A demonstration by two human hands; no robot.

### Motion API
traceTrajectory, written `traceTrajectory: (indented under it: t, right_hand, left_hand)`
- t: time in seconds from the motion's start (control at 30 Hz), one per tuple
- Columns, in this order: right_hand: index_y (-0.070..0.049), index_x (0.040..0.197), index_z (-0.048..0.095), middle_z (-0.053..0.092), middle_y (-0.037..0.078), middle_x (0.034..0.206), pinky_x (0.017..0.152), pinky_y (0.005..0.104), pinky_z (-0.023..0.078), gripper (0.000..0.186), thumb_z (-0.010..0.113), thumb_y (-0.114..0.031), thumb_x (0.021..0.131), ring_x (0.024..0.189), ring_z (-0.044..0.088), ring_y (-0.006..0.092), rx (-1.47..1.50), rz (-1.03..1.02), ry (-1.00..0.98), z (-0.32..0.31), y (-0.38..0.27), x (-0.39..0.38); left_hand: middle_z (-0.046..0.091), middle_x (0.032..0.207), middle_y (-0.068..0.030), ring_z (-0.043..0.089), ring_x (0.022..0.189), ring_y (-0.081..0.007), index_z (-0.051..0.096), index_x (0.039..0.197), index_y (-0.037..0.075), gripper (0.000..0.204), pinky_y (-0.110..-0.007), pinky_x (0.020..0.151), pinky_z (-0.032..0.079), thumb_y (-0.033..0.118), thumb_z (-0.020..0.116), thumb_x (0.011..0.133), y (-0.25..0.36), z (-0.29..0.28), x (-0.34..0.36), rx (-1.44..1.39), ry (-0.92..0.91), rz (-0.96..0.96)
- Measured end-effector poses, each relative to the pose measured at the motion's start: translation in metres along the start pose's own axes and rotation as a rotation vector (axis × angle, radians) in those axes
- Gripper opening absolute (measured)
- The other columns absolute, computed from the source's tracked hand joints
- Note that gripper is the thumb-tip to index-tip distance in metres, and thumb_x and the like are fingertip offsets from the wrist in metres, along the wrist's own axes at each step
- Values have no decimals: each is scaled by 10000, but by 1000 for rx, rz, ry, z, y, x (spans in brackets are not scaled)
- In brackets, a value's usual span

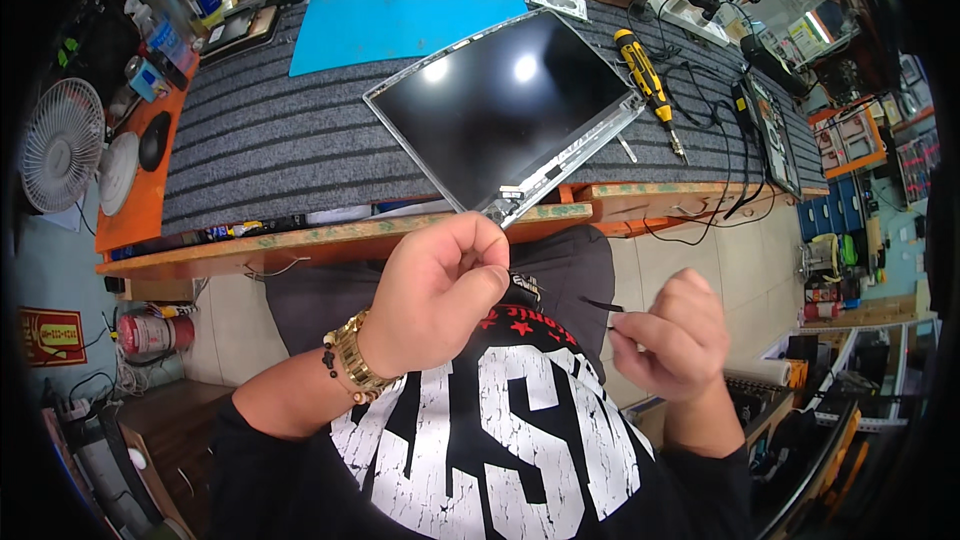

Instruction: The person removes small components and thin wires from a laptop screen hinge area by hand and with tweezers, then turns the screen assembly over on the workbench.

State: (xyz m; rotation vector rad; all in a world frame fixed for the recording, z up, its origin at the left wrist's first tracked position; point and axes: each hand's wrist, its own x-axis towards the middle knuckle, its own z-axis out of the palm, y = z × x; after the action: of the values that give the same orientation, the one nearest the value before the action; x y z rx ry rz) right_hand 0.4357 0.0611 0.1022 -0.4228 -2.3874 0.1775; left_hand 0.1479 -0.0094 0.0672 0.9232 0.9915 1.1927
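A laptop screen panel (pixel 510 100) with a dark, glossy face and a silver frame lies tilted on the grey striped mat, its near corner reaching past the table edge. My left hand (pixel 440 285) is closed in a pinch just below that corner, over my lap. What its fingers hold, if anything, is hidden, and whether it touches the panel I cannot tell. Further right, my right hand (pixel 675 335) is closed, pinching a thin black strip (pixel 602 305) that points left. A yellow and black screwdriver (pixel 645 80) lies right of the panel.
A blue work mat (pixel 400 25) lies behind the panel. Black cables (pixel 715 120) and an opened electronic device (pixel 765 140) are at the right. A white fan (pixel 65 145) and a black mouse (pixel 154 140) stand left. Drawers (pixel 680 202) line the table front.
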Motion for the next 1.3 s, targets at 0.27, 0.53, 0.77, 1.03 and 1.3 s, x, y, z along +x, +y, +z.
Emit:
traceTrajectory:
  t: [0.27,0.53,0.77,1.03,1.3]
  right_hand:
    - [-44,997,818,602,25,697,589,388,398,267,925,19,760,584,557,224,159,146,80,38,2,2]
    - [1,1126,848,582,30,697,594,369,398,319,896,35,813,596,534,201,421,367,92,50,-10,-6]
    - [26,1213,831,562,40,705,616,374,425,367,894,-9,853,608,540,218,418,264,168,67,-10,-12]
    - [16,1254,823,607,40,765,623,387,451,378,897,-188,943,627,572,236,259,0,279,76,2,-8]
    - [30,1291,814,608,58,830,657,376,442,398,816,-254,1012,688,545,202,449,71,347,61,2,27]
  left_hand:
    - [632,917,41,566,759,-24,647,1014,18,43,-237,672,483,-20,652,1033,7,-11,6,22,-86,-64]
    - [659,904,-61,598,677,-105,662,935,21,92,-272,591,468,9,753,933,5,-13,15,577,87,646]
    - [652,871,-66,599,604,-157,670,931,37,138,-311,528,477,-19,771,853,23,-16,22,813,160,854]
    - [666,876,-81,641,593,-172,677,932,34,149,-318,523,518,-24,765,828,59,-22,18,969,141,980]
    - [715,911,-91,669,606,-194,708,928,54,204,-322,520,539,-25,808,769,96,-25,8,1038,85,1145]
